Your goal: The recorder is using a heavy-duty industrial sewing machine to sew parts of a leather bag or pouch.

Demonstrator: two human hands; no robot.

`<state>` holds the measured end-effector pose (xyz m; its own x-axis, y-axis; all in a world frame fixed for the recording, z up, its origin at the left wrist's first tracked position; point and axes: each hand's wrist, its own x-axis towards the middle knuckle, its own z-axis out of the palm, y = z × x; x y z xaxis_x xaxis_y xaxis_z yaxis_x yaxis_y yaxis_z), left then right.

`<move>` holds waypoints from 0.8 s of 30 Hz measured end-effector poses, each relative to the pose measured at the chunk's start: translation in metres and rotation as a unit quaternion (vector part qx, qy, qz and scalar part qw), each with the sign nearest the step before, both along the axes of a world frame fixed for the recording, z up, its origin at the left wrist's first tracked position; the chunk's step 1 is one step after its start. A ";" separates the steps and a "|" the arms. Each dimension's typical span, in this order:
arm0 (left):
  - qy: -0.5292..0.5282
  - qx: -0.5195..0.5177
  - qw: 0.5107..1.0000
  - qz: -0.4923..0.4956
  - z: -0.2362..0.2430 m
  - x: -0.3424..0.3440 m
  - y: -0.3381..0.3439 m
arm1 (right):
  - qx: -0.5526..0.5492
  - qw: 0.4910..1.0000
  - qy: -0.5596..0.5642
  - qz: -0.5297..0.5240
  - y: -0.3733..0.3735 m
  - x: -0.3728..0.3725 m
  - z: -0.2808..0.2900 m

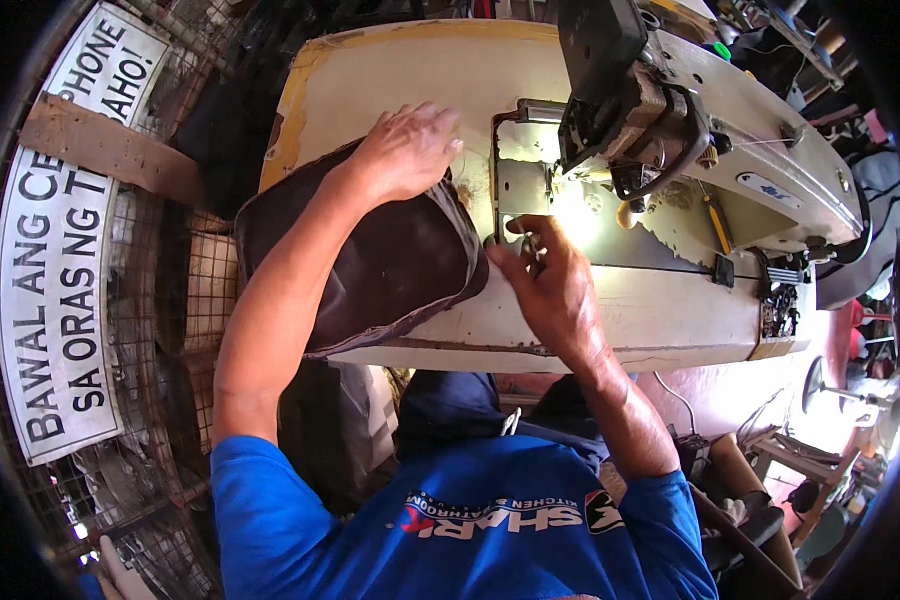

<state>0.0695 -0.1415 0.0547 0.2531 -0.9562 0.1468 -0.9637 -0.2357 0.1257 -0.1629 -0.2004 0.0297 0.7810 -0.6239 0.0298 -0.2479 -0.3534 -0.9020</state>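
Observation:
A dark brown, rounded-corner piece [390, 255] that looks like leather or vinyl, with a raw seam along its edge, lies on the left of the sewing table. Over its far edge is my left hand [410, 150], fingers loosely bent and apart, with no object visible in them. My right hand [555, 290] is just right of the piece, in front of the needle area, thumb and fingers closed together. Something small and dark shows between those fingers, too unclear to name. The sewing machine [630, 130] stands beyond, its lamp glaring on the needle plate.
The pale tabletop [390, 65] has worn, chipped edges. A yellow-handled tool [716, 222] lies under the machine arm. Wire mesh with a white sign [80, 240] and a wooden board [110, 150] rises at the left. Clutter and a wooden frame [805, 470] stand at the right.

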 end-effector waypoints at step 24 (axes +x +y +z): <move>0.057 0.172 0.981 0.076 0.041 -0.030 0.035 | 0.320 0.946 -0.038 0.042 -0.011 0.052 -0.003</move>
<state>0.0391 -0.1066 0.0959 0.3917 -0.8947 -0.2146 -0.8990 -0.4218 0.1181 -0.1112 -0.2112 0.0271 0.8396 -0.4685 -0.2750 -0.1692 0.2554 -0.9519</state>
